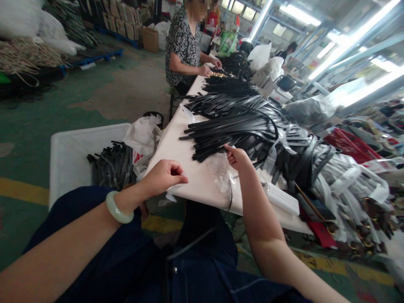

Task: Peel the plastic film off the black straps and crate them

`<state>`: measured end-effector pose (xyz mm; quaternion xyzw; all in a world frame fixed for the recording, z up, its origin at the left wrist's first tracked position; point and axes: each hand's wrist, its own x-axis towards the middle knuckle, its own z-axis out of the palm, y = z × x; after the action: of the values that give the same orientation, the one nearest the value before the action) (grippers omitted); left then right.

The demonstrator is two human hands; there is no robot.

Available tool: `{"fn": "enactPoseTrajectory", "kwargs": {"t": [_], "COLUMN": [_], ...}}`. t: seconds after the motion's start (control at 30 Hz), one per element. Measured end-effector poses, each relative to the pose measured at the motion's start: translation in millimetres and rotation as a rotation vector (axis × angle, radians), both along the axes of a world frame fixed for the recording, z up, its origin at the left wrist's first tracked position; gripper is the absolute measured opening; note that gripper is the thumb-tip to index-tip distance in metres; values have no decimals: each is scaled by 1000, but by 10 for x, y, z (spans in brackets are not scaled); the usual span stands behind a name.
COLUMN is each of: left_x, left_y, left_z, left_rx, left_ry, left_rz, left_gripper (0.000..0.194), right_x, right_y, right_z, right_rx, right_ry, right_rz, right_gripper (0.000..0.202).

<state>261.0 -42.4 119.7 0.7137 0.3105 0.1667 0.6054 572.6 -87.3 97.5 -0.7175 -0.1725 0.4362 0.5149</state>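
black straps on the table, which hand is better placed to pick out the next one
Right hand, most likely: it is at the black straps, touching or nearly so, while the left hand hovers by the near corner of the white table, apart from them.

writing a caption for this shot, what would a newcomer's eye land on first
First, the heap of black straps sprawled across the pale table. Next, the pale green bangle around the left wrist, then the white bin holding dark strips, left of the table.
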Motion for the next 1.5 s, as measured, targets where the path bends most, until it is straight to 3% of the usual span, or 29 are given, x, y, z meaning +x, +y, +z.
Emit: {"fn": "enactPoseTrajectory", "kwargs": {"t": [0.13, 0.2, 0.27, 0.37, 0.53, 0.87, 1.1, 1.2, 1.4, 1.5], "left_x": [-41, -39, -23, 4, 20, 36, -27, -33, -1, 7], "left_y": [16, 17, 11, -3, -14, -46, 15, 27, -40, -68], "left_z": [-26, -20, -11, -22, -72, -121, -38, -43, -188, -213], "left_rx": [-31, -13, 19, 47, 70, 94, 111, 159, 94, 107], "left_ry": [20, 47, 85, 124, 155, 162, 141, 90, 88, 101], "left_rz": [-16, -28, -43, -92, -165, -200, -328, -368, -448, -440], "left_gripper": [30, 28, 25, 19, 19, 16, 18, 22, 35, 39], "right_x": [-295, -608, -923, -1216, -1257, -1330, -1240, -1251, -1245, -1234], "right_y": [-399, -592, -717, -754, -632, -515, -514, -538, -604, -632], "right_z": [240, 344, 447, 590, 704, 596, 547, 506, 339, 244], "right_rx": [104, 242, 297, 305, 280, 243, 342, 393, 373, 320], "right_ry": [124, 136, 10, -281, -519, -646, -795, -769, -765, -590], "right_rz": [202, 453, 662, 690, 685, 789, 923, 1009, 1055, 1038], "right_gripper": [50, 52, 46, 40, 36, 43, 43, 40, 43, 43]}}
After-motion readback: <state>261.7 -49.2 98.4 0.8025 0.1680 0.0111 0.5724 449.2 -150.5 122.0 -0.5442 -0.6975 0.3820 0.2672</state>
